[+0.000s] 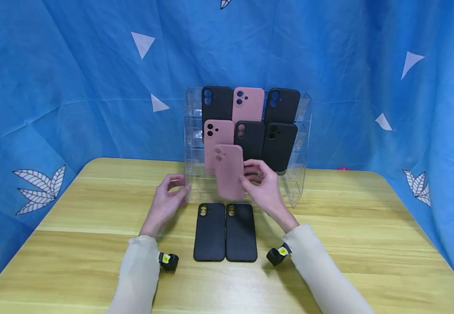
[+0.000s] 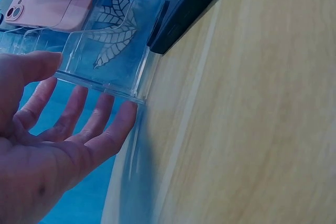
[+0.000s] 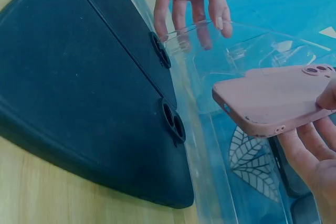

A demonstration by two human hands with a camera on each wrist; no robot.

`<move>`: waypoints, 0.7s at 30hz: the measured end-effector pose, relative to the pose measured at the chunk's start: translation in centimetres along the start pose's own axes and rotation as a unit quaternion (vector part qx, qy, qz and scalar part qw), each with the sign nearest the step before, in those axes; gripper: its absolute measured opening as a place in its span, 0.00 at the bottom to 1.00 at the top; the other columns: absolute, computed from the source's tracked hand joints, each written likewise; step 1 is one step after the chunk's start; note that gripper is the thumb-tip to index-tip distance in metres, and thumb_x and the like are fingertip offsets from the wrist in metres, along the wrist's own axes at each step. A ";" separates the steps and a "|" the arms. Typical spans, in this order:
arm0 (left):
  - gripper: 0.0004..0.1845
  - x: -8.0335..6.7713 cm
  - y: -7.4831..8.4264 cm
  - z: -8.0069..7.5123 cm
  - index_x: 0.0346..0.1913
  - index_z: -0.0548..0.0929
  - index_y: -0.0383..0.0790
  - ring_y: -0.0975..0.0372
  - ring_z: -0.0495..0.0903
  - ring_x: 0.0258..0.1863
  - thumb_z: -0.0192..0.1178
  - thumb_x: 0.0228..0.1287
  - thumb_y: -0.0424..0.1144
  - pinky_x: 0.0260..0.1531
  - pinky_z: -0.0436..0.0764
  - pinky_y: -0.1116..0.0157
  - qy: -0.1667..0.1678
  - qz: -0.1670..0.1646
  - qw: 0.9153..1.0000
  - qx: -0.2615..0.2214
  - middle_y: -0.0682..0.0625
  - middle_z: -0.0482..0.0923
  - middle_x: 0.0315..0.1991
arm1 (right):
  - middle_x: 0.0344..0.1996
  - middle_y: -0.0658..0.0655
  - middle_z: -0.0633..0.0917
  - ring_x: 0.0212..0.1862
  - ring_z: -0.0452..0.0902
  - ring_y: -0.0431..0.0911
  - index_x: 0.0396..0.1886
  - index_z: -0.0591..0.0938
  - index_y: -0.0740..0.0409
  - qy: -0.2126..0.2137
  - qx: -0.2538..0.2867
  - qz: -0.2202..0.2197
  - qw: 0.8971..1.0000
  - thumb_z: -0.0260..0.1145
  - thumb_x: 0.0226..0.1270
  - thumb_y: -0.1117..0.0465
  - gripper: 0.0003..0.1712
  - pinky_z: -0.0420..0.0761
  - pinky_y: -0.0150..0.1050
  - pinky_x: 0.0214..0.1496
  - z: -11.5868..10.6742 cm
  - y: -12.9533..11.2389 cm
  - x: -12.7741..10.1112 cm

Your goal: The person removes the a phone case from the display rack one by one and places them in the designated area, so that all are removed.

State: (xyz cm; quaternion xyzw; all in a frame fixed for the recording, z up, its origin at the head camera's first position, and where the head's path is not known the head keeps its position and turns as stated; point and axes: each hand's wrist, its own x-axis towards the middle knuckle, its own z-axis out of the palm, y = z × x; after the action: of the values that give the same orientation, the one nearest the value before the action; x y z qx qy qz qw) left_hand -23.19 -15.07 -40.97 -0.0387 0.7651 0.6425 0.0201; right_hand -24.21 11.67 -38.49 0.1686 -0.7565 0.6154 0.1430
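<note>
My right hand (image 1: 259, 179) pinches a pink phone case (image 1: 229, 172) by its right edge and holds it upright in front of the clear acrylic display rack (image 1: 301, 183); the same pink phone case (image 3: 273, 98) shows in the right wrist view. My left hand (image 1: 170, 196) touches the rack's lower left corner (image 2: 128, 85) with relaxed fingers (image 2: 113, 129) and holds nothing. Two black cases (image 1: 225, 232) lie flat side by side on the table, just in front of the rack. Several pink and black cases (image 1: 250, 117) stand in the rack's tiers.
The yellow wooden table (image 1: 348, 244) stretches wide to the left and right of the cases. A blue patterned cloth (image 1: 73, 87) hangs behind and around the table. The rack stands at the table's far middle.
</note>
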 end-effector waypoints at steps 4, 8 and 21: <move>0.23 0.0 0.0 0.0 0.68 0.69 0.42 0.45 0.79 0.62 0.60 0.75 0.39 0.53 0.87 0.55 0.000 0.000 1.000 0.001 0.39 0.70 0.69 | 0.44 0.68 0.88 0.43 0.87 0.45 0.58 0.78 0.64 -0.009 0.001 0.008 1.000 0.67 0.66 0.74 0.21 0.86 0.30 0.51 -0.5 -0.2 -0.3; 0.23 0.0 0.0 -0.1 0.68 0.69 0.42 0.45 0.79 0.62 0.60 0.75 0.39 0.54 0.87 0.54 -0.001 -0.001 1.000 0.000 0.39 0.70 0.69 | 0.43 0.70 0.88 0.41 0.88 0.45 0.60 0.76 0.63 -0.019 0.006 0.011 1.000 0.67 0.66 0.74 0.23 0.86 0.30 0.50 -1.0 -0.4 -0.6; 0.23 0.0 -0.1 0.0 0.68 0.69 0.42 0.44 0.79 0.62 0.61 0.74 0.39 0.54 0.87 0.54 -0.002 0.001 1.000 -0.005 0.39 0.70 0.69 | 0.45 0.69 0.88 0.39 0.86 0.43 0.61 0.74 0.61 -0.041 -0.027 0.049 0.998 0.66 0.67 0.73 0.24 0.87 0.31 0.41 -2.7 -0.5 -1.8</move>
State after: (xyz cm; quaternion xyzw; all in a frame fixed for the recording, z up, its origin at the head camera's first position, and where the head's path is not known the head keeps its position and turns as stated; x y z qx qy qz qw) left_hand -23.20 -15.11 -41.11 -0.0364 0.7618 0.6465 0.0209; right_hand -22.38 14.41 -38.28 0.1528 -0.7857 0.5932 0.0864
